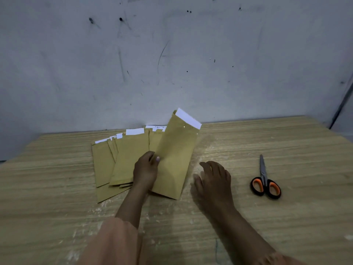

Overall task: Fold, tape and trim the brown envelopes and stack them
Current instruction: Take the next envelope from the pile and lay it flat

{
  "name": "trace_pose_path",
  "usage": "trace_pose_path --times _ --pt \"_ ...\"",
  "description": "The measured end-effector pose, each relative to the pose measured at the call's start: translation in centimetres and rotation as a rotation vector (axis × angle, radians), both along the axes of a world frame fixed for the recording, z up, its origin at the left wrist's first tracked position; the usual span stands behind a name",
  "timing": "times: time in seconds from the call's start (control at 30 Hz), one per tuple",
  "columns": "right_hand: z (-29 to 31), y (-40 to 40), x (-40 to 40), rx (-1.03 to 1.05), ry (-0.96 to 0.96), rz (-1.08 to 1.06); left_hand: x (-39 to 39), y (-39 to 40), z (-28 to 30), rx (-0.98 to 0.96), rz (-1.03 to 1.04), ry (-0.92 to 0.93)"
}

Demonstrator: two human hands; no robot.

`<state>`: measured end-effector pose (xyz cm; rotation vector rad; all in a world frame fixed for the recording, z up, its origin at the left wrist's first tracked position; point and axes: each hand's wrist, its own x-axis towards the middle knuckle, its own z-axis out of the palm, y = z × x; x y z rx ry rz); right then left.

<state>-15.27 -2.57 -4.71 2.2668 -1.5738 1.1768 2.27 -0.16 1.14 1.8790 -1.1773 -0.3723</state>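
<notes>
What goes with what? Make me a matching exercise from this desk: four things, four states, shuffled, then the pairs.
1. left hand
2. right hand
3. scissors
4. envelope pile

A. lying shut on the table, right side
B. fanned out flat, left side
C. open, holding nothing
D. gripping a raised brown envelope

Pairs: 1-D, 2-C, 3-A, 4-B

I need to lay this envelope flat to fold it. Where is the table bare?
Bare table between the held envelope and scissors, beyond the right hand; also the near edge. Crowded left: the envelope pile.
</notes>
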Motion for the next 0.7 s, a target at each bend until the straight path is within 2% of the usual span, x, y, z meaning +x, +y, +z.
trace_pose_path --times 0.07,0.23,0.37,0.5,0.7 --pt "0.6 0.2 -0.3 0.037 -0.116 0.104 0.0 0.9 0.2 -0.041 -0.04 0.069" --pt "2.9 1.5 -1.3 0.373 -0.77 0.212 -0.7 3.4 -0.1 -0.045 -0.139 0.228" --pt "4.7 2.1 -2.3 0.613 -1.105 0.288 -1.5 5.7 -1.1 0.023 -0.307 0.312" --pt "5.7 3.4 -3.6 0.756 -1.182 0.344 -1.5 7.0 -1.8 0.078 -0.379 0.264" --pt "5.9 4.8 -5.0 0.814 -1.098 0.38 -2.7 7.8 -1.3 0.063 -0.343 0.208"
